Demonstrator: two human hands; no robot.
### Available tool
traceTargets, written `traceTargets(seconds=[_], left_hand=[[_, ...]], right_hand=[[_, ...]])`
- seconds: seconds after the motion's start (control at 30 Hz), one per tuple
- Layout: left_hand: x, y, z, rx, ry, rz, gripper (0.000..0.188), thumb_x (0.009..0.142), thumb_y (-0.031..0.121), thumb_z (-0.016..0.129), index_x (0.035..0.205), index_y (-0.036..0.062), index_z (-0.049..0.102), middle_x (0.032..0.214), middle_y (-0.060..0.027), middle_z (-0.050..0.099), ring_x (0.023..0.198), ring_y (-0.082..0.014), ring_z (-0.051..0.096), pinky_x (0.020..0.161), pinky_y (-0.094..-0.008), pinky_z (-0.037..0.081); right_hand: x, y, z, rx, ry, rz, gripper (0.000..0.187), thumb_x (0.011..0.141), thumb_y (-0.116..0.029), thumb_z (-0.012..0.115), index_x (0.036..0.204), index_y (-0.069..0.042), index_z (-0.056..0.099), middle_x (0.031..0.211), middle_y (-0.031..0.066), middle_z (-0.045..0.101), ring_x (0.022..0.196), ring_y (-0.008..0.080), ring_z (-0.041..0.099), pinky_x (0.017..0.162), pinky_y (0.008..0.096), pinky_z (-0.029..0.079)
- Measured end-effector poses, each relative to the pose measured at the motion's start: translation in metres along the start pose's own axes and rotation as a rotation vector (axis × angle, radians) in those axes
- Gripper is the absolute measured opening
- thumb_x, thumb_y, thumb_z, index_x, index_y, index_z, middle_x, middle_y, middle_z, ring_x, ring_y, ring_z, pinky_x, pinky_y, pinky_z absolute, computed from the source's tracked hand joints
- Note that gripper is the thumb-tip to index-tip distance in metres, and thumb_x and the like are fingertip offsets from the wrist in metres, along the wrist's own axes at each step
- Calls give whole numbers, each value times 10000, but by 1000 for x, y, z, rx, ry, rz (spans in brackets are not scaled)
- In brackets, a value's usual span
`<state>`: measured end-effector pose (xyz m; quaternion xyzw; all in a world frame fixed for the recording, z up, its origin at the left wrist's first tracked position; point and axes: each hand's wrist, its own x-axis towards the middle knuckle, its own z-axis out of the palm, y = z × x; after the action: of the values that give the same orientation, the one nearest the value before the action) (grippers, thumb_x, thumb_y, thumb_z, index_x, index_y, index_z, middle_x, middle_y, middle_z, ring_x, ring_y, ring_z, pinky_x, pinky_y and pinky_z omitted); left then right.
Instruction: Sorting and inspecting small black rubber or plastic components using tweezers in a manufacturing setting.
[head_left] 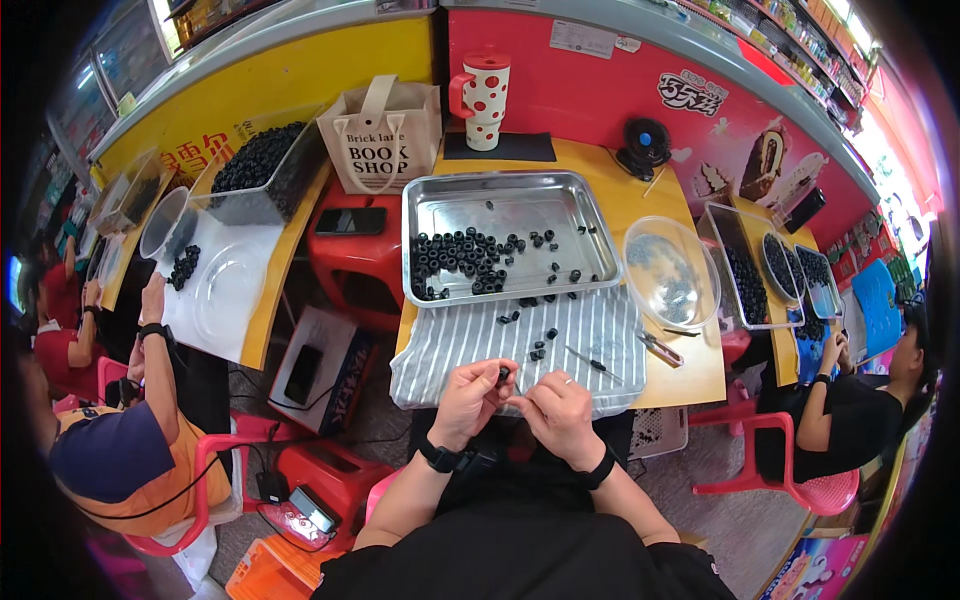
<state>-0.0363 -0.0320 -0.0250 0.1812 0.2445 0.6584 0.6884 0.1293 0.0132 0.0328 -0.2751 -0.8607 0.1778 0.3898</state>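
My left hand (468,402) pinches a small black ring-like part (503,375) between thumb and fingertips, just above the near edge of a striped grey cloth (450,350). Close beside it, my right hand (560,412) has its fingers closed with the fingertips almost meeting the left hand's; whatever they grip is too small to make out. Several loose black parts (538,354) lie on the cloth, along with a thin pointed tool with a dark middle (597,366). Beyond the cloth is a metal tray (545,205) with many more black parts (460,255), mostly at its left.
A round clear tub (671,270) and a cutter-like tool (660,348) lie right of the tray. Behind stand a polka-dot tumbler (486,105), a canvas bag (383,140) and a small black fan (643,145). Two people sit at tables (255,340) to either side, with bins of black parts.
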Motion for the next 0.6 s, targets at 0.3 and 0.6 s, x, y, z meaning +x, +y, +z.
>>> traceTargets(seconds=[0.3,0.6], left_hand=[[2,-4,1,43,0,23,326,1021,217,568,1163,-70,626,963,-82,643,770,-128,597,717,-256,492],[6,-15,14,-17,4,-48,313,1035,182,535,1178,-85,614,968,-99,640,777,-143,592,736,-269,490]], right_hand=[[-3,18,-13,-146,87,178,109,756,-16,729,814,-16,636,798,127,585,756,330,586,643,415,457],[-18,52,-41,-448,35,331,128,761,-70,714,862,-24,650,882,142,546,870,342,547,735,445,431]])
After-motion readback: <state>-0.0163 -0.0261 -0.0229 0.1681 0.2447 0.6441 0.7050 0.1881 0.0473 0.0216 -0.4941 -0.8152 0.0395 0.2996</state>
